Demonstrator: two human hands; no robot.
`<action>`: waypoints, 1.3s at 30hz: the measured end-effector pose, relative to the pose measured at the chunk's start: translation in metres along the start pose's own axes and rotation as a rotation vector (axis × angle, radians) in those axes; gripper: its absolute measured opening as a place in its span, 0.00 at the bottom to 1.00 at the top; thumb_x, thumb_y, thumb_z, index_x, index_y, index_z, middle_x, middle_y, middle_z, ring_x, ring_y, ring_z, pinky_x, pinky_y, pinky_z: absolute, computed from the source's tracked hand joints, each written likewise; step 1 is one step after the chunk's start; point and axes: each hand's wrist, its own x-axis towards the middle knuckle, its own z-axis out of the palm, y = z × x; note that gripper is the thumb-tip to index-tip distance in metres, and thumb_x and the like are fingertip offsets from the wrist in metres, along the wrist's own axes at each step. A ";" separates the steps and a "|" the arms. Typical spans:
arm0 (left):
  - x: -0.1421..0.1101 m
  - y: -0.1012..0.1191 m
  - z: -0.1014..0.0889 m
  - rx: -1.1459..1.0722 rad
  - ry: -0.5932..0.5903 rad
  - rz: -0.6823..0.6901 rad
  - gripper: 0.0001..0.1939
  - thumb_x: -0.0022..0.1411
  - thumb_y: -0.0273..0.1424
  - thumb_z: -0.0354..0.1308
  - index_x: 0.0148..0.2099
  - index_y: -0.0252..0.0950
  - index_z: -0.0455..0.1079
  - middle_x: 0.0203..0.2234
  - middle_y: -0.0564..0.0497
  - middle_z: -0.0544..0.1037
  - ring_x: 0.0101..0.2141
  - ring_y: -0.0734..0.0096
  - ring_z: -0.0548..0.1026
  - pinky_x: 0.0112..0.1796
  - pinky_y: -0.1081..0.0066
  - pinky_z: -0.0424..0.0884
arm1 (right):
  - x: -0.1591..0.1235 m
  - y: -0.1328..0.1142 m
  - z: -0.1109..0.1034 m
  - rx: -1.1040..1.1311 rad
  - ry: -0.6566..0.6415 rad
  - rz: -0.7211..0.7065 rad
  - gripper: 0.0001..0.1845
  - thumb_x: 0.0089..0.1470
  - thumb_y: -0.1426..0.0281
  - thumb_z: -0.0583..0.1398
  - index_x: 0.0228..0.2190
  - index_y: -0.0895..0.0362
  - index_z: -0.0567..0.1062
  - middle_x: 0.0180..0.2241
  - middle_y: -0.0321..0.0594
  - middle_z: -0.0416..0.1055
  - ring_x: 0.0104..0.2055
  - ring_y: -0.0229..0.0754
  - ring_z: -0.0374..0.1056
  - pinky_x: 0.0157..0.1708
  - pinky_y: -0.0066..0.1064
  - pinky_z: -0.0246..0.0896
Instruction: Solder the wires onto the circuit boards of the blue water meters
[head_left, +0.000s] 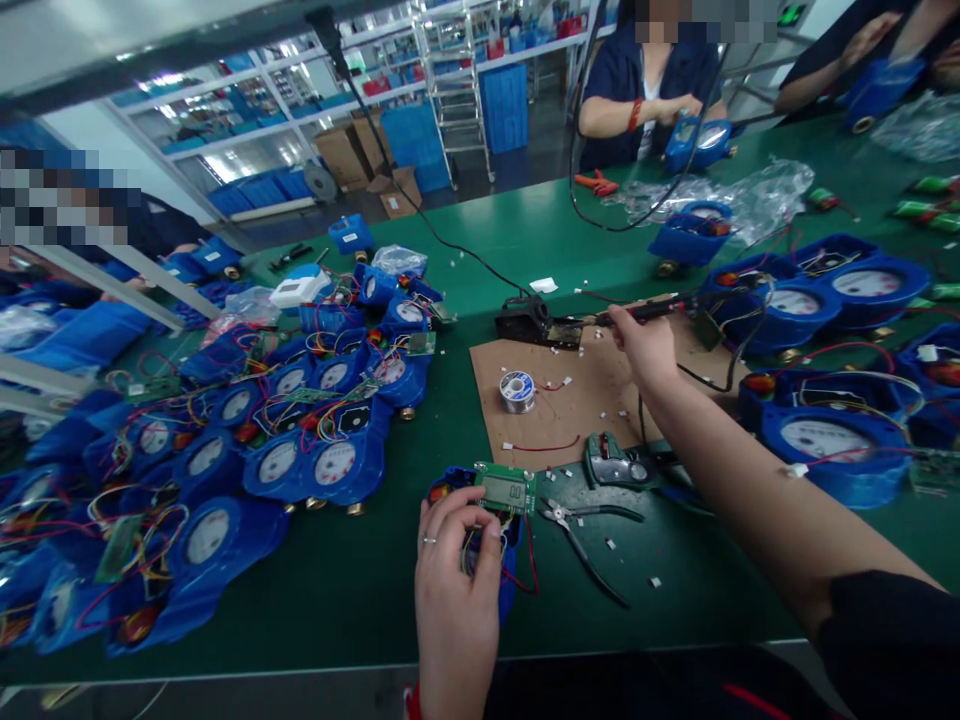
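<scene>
My left hand (459, 560) grips the green rectangular circuit board (507, 491) — seemingly to steady it — my right hand (648, 348) closed round the slim black-handled soldering iron (663, 309).

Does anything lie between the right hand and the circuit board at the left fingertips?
Nothing tall: a red wire lies on the cardboard between the right hand and circuit board; the solder roll stands beside that path.

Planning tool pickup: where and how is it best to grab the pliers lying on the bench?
Pliers: probably best by both handles, from above and the near right; they splay open that way, while the jaws point left, toward the circuit board.
</scene>
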 end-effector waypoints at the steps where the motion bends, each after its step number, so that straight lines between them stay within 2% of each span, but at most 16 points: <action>1: 0.000 0.000 0.000 0.000 -0.005 -0.002 0.06 0.62 0.31 0.52 0.32 0.40 0.66 0.44 0.50 0.73 0.48 0.59 0.68 0.55 0.44 0.55 | -0.002 0.002 0.002 0.013 -0.034 0.003 0.12 0.51 0.60 0.60 0.26 0.56 0.72 0.20 0.39 0.68 0.22 0.42 0.65 0.22 0.33 0.60; 3: 0.000 0.000 0.000 -0.005 -0.012 -0.001 0.06 0.62 0.31 0.52 0.32 0.39 0.66 0.44 0.50 0.73 0.49 0.60 0.68 0.56 0.45 0.54 | -0.008 0.004 0.002 0.029 -0.086 0.007 0.10 0.48 0.62 0.63 0.29 0.56 0.72 0.20 0.37 0.68 0.21 0.40 0.65 0.20 0.31 0.59; 6: -0.001 0.001 0.000 -0.012 -0.012 0.007 0.05 0.62 0.30 0.52 0.33 0.39 0.66 0.44 0.49 0.73 0.48 0.60 0.68 0.56 0.46 0.54 | -0.024 0.001 -0.010 0.068 -0.160 -0.039 0.11 0.47 0.64 0.64 0.33 0.56 0.72 0.22 0.35 0.69 0.21 0.37 0.65 0.21 0.28 0.59; 10: -0.001 0.002 -0.001 -0.002 -0.012 0.007 0.05 0.63 0.30 0.52 0.33 0.39 0.66 0.44 0.50 0.72 0.48 0.61 0.68 0.56 0.47 0.54 | -0.060 -0.019 -0.035 0.135 -0.275 -0.131 0.12 0.52 0.64 0.63 0.37 0.54 0.71 0.24 0.34 0.69 0.24 0.36 0.66 0.24 0.27 0.61; 14: -0.002 0.001 0.000 0.011 -0.005 0.020 0.05 0.63 0.29 0.52 0.33 0.39 0.65 0.44 0.51 0.72 0.48 0.63 0.68 0.56 0.47 0.54 | -0.095 -0.027 -0.056 0.140 -0.448 -0.043 0.12 0.53 0.61 0.62 0.36 0.55 0.71 0.24 0.35 0.69 0.24 0.36 0.66 0.25 0.27 0.62; 18: -0.002 0.001 0.001 0.011 0.003 0.032 0.04 0.63 0.29 0.52 0.34 0.39 0.65 0.44 0.51 0.72 0.48 0.64 0.67 0.56 0.47 0.54 | -0.114 -0.013 -0.070 0.137 -0.546 0.052 0.12 0.53 0.60 0.62 0.35 0.55 0.71 0.23 0.34 0.69 0.23 0.36 0.64 0.23 0.27 0.60; 22: -0.002 0.001 0.001 0.013 0.003 0.041 0.04 0.63 0.29 0.52 0.33 0.39 0.65 0.44 0.50 0.72 0.48 0.63 0.68 0.56 0.46 0.54 | -0.121 -0.003 -0.075 0.094 -0.599 0.057 0.12 0.55 0.59 0.61 0.36 0.54 0.72 0.24 0.35 0.69 0.23 0.36 0.64 0.22 0.27 0.59; 39: -0.001 -0.001 0.002 0.037 -0.001 0.072 0.04 0.63 0.29 0.52 0.34 0.40 0.66 0.44 0.51 0.72 0.48 0.63 0.68 0.57 0.47 0.53 | -0.124 -0.004 -0.075 0.037 -0.640 0.060 0.15 0.54 0.58 0.60 0.37 0.55 0.71 0.24 0.35 0.68 0.24 0.36 0.64 0.22 0.27 0.60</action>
